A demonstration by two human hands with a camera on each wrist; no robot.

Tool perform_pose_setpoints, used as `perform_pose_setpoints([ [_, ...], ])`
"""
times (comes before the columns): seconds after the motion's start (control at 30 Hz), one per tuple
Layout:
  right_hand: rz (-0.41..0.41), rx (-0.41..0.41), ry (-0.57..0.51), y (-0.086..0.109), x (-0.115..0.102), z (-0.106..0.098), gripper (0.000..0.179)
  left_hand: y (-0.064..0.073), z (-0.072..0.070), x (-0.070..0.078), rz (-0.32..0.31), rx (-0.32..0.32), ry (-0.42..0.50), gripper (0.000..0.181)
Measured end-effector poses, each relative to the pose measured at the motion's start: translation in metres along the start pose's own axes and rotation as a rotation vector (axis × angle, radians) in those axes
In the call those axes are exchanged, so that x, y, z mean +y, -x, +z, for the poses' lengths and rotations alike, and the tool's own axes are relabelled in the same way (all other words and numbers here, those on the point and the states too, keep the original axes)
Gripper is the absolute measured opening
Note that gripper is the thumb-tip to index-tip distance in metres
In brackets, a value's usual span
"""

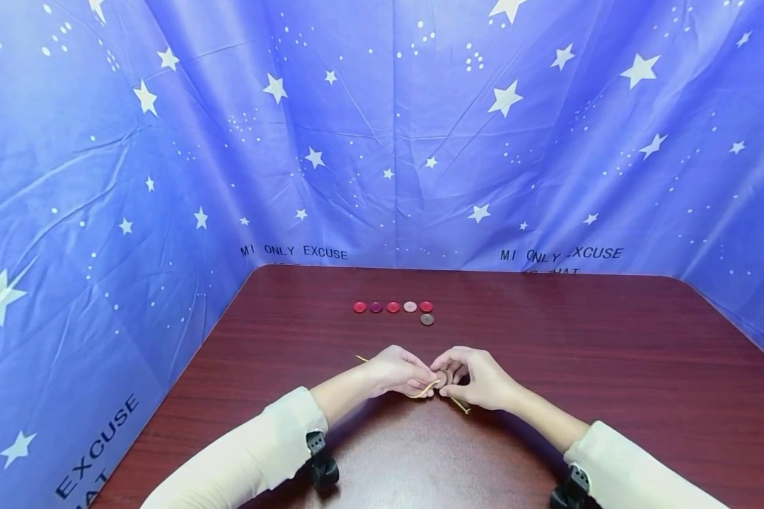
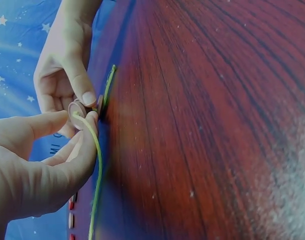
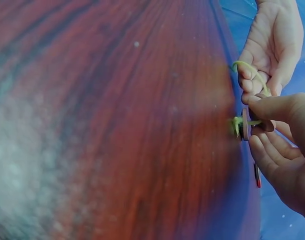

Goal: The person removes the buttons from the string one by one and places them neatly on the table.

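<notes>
Over the near middle of the table, both hands meet at a brown button (image 2: 77, 113) with a yellow cord (image 2: 98, 165) coming through it. My left hand (image 1: 397, 371) has thumb and index fingertip at the edge of this button, the cord trailing past the palm. From the other side my right hand (image 1: 480, 378) pinches the same button between thumb and fingers. A second brown button (image 3: 245, 124) hangs on the cord just below the right fingertips, close to the cord's knotted end (image 3: 237, 127). The cord's other end sticks out behind the left hand in the head view.
Farther back on the dark red wooden table (image 1: 547, 318) lies a row of several buttons: red (image 1: 359, 307), purple (image 1: 375, 307) and pale pink (image 1: 410, 307). One brown button (image 1: 427, 319) lies before the row's right end. A blue star-print cloth (image 1: 395, 141) hangs around the table.
</notes>
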State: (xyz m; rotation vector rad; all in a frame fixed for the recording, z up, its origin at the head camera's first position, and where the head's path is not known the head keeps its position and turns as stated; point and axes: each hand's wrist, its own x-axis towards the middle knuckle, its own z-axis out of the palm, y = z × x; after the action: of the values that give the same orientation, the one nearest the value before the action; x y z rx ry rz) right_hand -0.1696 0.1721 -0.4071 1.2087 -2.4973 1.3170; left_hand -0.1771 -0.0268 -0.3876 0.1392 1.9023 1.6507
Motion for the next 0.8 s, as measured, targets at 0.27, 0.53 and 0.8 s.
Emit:
perform_pose_setpoints([
  [0.27, 0.020, 0.015, -0.006, -0.001, -0.002, 0.000, 0.035, 0.002, 0.007, 0.003, 0.011, 0.077, -0.049, 0.021],
  [0.53, 0.023, 0.033, -0.013, -0.001, -0.005, 0.002, 0.034, 0.004, 0.012, 0.004, 0.037, 0.151, -0.100, 0.017],
  [0.8, 0.024, 0.038, -0.021, 0.000, -0.006, 0.001, 0.033, 0.000, 0.005, -0.002, 0.077, 0.141, -0.078, 0.015],
])
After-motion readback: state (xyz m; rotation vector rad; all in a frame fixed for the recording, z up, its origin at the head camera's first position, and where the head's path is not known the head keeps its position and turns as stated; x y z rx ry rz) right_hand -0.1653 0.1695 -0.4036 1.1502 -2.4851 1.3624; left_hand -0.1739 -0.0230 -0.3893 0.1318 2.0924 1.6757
